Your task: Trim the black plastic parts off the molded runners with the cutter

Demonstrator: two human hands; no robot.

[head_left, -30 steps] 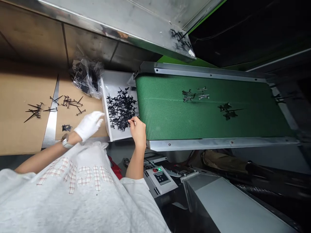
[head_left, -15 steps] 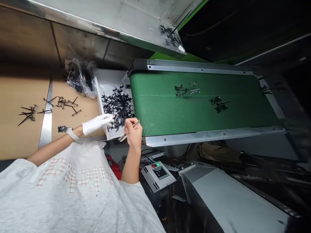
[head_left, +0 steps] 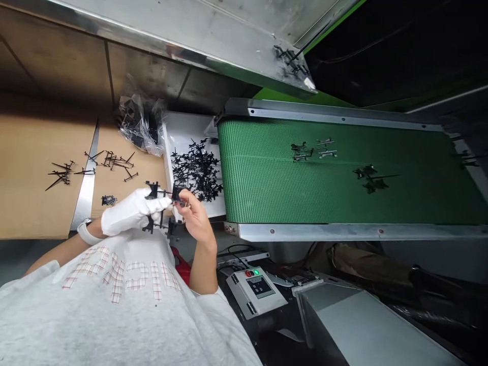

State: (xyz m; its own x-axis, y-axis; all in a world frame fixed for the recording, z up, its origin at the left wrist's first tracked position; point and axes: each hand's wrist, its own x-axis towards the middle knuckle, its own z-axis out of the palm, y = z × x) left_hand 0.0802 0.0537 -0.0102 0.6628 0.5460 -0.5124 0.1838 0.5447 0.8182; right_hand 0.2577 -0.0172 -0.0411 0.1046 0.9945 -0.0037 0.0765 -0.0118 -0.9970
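Head view: green conveyor belt fills most of the R side, alu rails along both long edges. Two clusters of black pcs sit on it, belt cluster A nearer the tray end, belt cluster B further R. Steel shelf runs across top, few shelf pcs at its R end. Brown worktop on L, metal strip lying across it. Grey cabinet bottom R.

White tray sits btwn worktop and belt, w/ a heap of tangled black pcs inside. Control box below belt, green light on, red btn next to it. Clear plastic bag at worktop's far side, just beside tray, dark stuff inside, can't ID.

L hand, white glove, is closed around a branched black part. R hand, bare, has thumb + fingertips pinched on that part's R end; exact contact partly hidden. Part is up in front of the shirt, by tray's near L corner.

Smaller: loose black sprues on worktop, L grp and R grp either side of strip. Smallest: tight bundle of pcs, just beyond the glove.
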